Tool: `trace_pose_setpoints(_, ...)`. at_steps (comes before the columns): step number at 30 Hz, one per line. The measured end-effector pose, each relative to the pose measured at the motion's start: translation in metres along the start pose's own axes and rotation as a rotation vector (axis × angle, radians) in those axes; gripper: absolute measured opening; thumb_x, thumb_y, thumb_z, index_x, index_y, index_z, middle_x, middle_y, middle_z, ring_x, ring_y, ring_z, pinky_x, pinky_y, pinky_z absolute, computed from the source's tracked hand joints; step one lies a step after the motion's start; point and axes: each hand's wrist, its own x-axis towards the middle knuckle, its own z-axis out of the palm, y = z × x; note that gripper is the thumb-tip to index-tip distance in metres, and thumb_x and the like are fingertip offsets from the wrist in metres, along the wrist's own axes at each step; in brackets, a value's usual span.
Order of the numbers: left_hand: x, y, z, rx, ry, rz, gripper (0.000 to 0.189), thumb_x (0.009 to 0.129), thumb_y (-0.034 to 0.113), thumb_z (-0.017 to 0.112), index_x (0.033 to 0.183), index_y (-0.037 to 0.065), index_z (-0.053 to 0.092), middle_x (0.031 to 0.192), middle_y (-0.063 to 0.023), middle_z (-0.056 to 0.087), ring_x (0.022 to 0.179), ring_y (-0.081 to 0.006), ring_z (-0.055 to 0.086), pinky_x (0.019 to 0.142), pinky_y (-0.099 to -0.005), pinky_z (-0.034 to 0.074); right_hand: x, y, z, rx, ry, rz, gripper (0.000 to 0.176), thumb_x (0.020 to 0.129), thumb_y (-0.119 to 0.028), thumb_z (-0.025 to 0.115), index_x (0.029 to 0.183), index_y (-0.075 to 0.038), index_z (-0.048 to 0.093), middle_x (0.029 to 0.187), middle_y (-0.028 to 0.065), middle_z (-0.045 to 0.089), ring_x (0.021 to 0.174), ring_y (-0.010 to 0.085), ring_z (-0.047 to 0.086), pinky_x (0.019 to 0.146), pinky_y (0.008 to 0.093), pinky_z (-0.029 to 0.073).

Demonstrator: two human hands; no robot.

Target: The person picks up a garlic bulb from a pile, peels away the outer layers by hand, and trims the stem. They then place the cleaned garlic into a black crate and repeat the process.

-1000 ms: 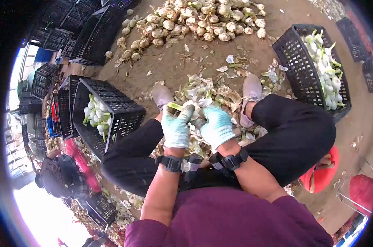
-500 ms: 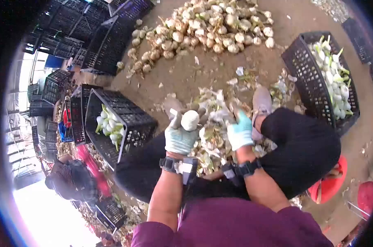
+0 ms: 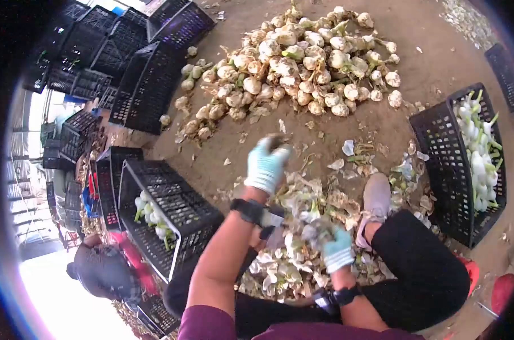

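Note:
My left hand [image 3: 268,161], in a pale glove with dark fingertips, stretches forward over the bare ground, short of a heap of unpeeled garlic bulbs [image 3: 285,68]. Its fingers are apart, with no bulb showing in them. Lower and to the right, my right hand [image 3: 337,249], in a matching glove, hovers over a litter of garlic skins [image 3: 279,266] between my legs. Motion smears its greyish fingers, and I cannot tell what they hold.
A black crate [image 3: 172,198] with white, green-stemmed garlic stands tilted at left. Another crate [image 3: 444,147], also holding such garlic, stands at right. Stacked black crates [image 3: 149,85] rise at the back left. Another person [image 3: 104,269] bends at the lower left.
My left hand has moved forward towards the heap, and the white bulb it held no longer shows in it. My right hand has dropped lower over the skins. The view has shifted.

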Motion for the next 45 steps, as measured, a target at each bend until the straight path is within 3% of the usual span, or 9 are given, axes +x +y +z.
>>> trace_pose_setpoints(4, 0.108, -0.077, -0.057, 0.537, 0.459, 0.052, 0.054, 0.066, 0.016, 0.064, 0.114, -0.002, 0.044, 0.099, -0.0156, 0.057, 0.088, -0.0243, 0.055, 0.079, -0.0303, 0.042, 0.020, 0.007, 0.009, -0.382, -0.149, -0.094, 0.026, 0.071, 0.003, 0.049, 0.093, -0.002, 0.061, 0.066, 0.0042, 0.058, 0.060, 0.0082, 0.050, 0.053, 0.0208, 0.039)
trace_pose_setpoints(13, 0.196, -0.093, -0.067, 0.241, 0.400, 0.020, 0.057, 0.062, 0.008, 0.068, 0.111, -0.008, 0.043, 0.097, -0.0170, 0.058, 0.084, -0.0237, 0.055, 0.076, -0.0296, 0.044, 0.052, 0.019, 0.006, -0.422, -0.062, -0.112, 0.026, 0.067, 0.001, 0.054, 0.092, -0.002, 0.061, 0.087, 0.0115, 0.061, 0.078, 0.0196, 0.059, 0.069, 0.0268, 0.046)
trace_pose_setpoints(16, 0.141, -0.096, -0.057, 0.065, 0.057, -0.232, 0.056, 0.064, 0.002, 0.065, 0.115, -0.005, 0.044, 0.097, -0.0119, 0.057, 0.083, -0.0186, 0.055, 0.073, -0.0289, 0.046, 0.054, 0.018, 0.004, -0.576, 0.053, -0.280, 0.045, 0.072, 0.003, 0.045, 0.117, -0.002, 0.046, 0.096, 0.0094, 0.060, 0.085, 0.0173, 0.057, 0.070, 0.0251, 0.045)
trace_pose_setpoints(22, -0.055, -0.052, -0.006, 0.082, -0.559, -0.294, 0.059, 0.064, 0.001, 0.066, 0.118, -0.004, 0.042, 0.100, -0.0090, 0.055, 0.084, -0.0143, 0.054, 0.065, -0.0260, 0.048, 0.041, 0.031, 0.000, -0.274, 0.080, -0.201, 0.030, 0.076, -0.003, 0.051, 0.106, -0.003, 0.048, 0.088, 0.0119, 0.059, 0.073, 0.0212, 0.057, 0.063, 0.0288, 0.045)
trace_pose_setpoints(25, -0.140, -0.038, 0.004, 0.377, -0.463, 0.031, 0.068, 0.054, 0.012, 0.070, 0.116, 0.003, 0.044, 0.102, -0.0183, 0.053, 0.096, -0.0278, 0.052, 0.081, -0.0313, 0.043, 0.017, 0.016, 0.003, -0.631, 0.102, -0.360, 0.012, 0.076, -0.013, 0.055, 0.077, 0.000, 0.056, 0.071, 0.0166, 0.057, 0.063, 0.0261, 0.054, 0.057, 0.0338, 0.042)
trace_pose_setpoints(29, -0.180, -0.031, -0.002, 0.507, -0.188, 0.326, 0.066, 0.054, 0.014, 0.068, 0.115, 0.004, 0.045, 0.099, -0.0184, 0.054, 0.094, -0.0298, 0.053, 0.079, -0.0332, 0.043, 0.003, 0.023, -0.002, -0.631, -0.115, -0.408, 0.025, 0.078, -0.022, 0.054, 0.077, 0.003, 0.056, 0.068, 0.0222, 0.054, 0.062, 0.0336, 0.051, 0.061, 0.0387, 0.041)
trace_pose_setpoints(36, -0.213, -0.014, -0.029, -0.061, -0.355, -0.103, 0.059, 0.060, 0.009, 0.070, 0.114, -0.002, 0.048, 0.098, -0.0064, 0.057, 0.087, -0.0110, 0.053, 0.075, -0.0240, 0.044, -0.034, 0.007, -0.010, -0.669, -0.358, -0.424, 0.021, 0.077, -0.015, 0.050, 0.089, 0.001, 0.057, 0.084, 0.0212, 0.057, 0.073, 0.0323, 0.053, 0.067, 0.0384, 0.041)
trace_pose_setpoints(42, -0.225, -0.022, -0.048, -0.564, -0.425, -0.284, 0.062, 0.065, 0.005, 0.062, 0.121, -0.003, 0.037, 0.100, -0.0129, 0.054, 0.078, -0.0204, 0.059, 0.073, -0.0263, 0.048, -0.062, -0.004, 0.001, -0.811, -0.198, -0.732, 0.024, 0.076, -0.010, 0.051, 0.097, 0.001, 0.057, 0.078, 0.0160, 0.061, 0.067, 0.0236, 0.057, 0.065, 0.0322, 0.044)
trace_pose_setpoints(45, -0.229, -0.026, -0.051, -1.401, -0.617, -0.393, 0.062, 0.071, 0.012, 0.057, 0.124, -0.002, 0.028, 0.102, -0.0164, 0.050, 0.083, -0.0271, 0.057, 0.073, -0.0310, 0.049, -0.065, -0.007, -0.004, -0.752, -0.088, -0.835, 0.020, 0.075, -0.007, 0.051, 0.092, 0.001, 0.058, 0.075, 0.0146, 0.060, 0.065, 0.0228, 0.056, 0.061, 0.0313, 0.044)
